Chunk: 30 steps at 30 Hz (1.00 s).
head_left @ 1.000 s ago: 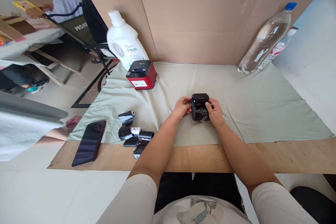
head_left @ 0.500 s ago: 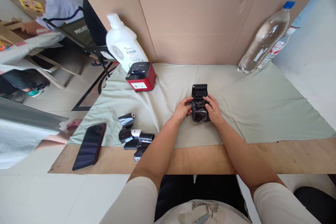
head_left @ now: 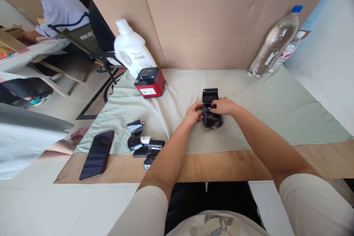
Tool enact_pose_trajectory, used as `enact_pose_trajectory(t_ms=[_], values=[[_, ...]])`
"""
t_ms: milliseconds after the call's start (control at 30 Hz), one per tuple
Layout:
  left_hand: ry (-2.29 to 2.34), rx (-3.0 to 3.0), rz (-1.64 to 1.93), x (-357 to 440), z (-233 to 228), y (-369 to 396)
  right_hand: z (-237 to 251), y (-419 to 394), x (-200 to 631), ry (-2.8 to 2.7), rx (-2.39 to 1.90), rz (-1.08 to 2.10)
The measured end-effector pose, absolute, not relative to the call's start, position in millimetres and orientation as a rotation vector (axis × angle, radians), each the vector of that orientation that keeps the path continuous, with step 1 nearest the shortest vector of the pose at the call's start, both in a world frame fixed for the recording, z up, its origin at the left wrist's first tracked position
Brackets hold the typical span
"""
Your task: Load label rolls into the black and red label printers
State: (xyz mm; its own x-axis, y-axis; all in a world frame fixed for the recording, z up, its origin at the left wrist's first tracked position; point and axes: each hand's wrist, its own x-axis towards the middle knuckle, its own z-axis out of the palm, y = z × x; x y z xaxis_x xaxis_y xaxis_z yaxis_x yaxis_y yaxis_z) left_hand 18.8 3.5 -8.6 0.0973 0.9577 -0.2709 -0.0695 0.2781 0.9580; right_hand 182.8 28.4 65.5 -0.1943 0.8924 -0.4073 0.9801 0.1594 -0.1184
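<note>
A small black box-shaped printer (head_left: pixel 211 112) with its hinged lid tipped up sits on the pale green cloth (head_left: pixel 276 110) near the middle of the wooden table (head_left: pixel 221 166). The left hand (head_left: pixel 193 114) steadies its left side, fingers curled against the casing as half a second ago. The right hand (head_left: pixel 224 106) has left the right side and now lies across the open top, fingertips pinched narrow inside the cavity; what they grip cannot be told. The lid is as it was half a second ago. A red-and-black printer (head_left: pixel 149 82) stands behind to the left, dark ribbon rolls (head_left: pixel 141 142) nearer the table edge.
</note>
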Motion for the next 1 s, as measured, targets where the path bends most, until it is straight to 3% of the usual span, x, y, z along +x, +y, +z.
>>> enact_pose_trajectory(t_ms=[567, 767, 933, 1000], values=[[1.173, 0.962, 0.983, 18, -6, 3, 71, 48, 198, 2.234, 1.556, -0.962], [1.174, 0.983, 0.986, 19, -9, 3, 68, 24, 203, 2.251, 1.916, -0.974], [1.261, 1.013, 1.001, 24, -12, 3, 61, -5, 203, 2.487, 2.219, -0.756], [1.341, 1.061, 1.036, 27, -12, 2, 60, -17, 195, 2.569, 2.248, -0.977]])
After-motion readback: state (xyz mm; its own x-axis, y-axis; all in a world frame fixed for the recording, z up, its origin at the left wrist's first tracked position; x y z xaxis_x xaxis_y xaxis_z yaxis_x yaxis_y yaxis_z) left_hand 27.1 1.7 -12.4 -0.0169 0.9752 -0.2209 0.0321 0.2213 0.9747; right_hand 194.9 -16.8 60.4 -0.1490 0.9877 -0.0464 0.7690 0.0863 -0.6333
